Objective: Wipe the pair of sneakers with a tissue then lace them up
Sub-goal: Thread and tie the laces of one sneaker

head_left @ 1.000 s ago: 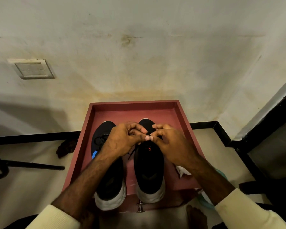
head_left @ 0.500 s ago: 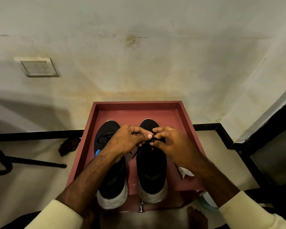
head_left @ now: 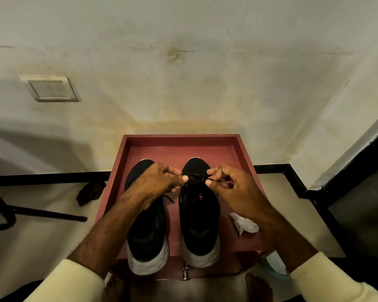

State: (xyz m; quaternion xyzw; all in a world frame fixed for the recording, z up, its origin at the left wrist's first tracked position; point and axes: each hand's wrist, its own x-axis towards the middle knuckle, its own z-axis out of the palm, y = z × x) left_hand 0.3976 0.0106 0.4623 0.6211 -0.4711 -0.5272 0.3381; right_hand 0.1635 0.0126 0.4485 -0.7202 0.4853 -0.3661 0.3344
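Presently, wall [head_left: 205, 83]: stained pale plaster, fills the view from 9 through 12 to 3 o'clock.
Floor [head_left: 42, 236]: pale, edged with black skirting; shows at 8 and 4 o'clock of the tray.
Tray [head_left: 181, 137]: red-brown with a raised rim, at 6 o'clock of the view, far edge against the wall.
Left shoe [head_left: 147, 240]: black upper, white sole; in the tray's 9 o'clock half, toe to 12, heel past the near edge.
Right shoe [head_left: 199, 225]: same make, at 3 o'clock of the left shoe; a strip of tray shows between them.
Left hand [head_left: 159, 182]: above the left shoe's forefoot; thumb and forefinger pinch the lace.
Right hand [head_left: 238, 188]: at 3 o'clock of the right shoe's lacing; thumb and forefinger pinch the lace, other fingers curled.
Switch plate [head_left: 52, 89]: on the wall at 10 o'clock.
Tissue [head_left: 244, 224]: crumpled, white, in the tray at 4 o'clock of the right shoe, near the right wrist.
Lace [head_left: 196, 178]: black, at the right shoe's throat, a short stretch between the two pinches; knot too dark to read.
Knob [head_left: 184, 273]: metal, at 6 o'clock below the tray's near edge.
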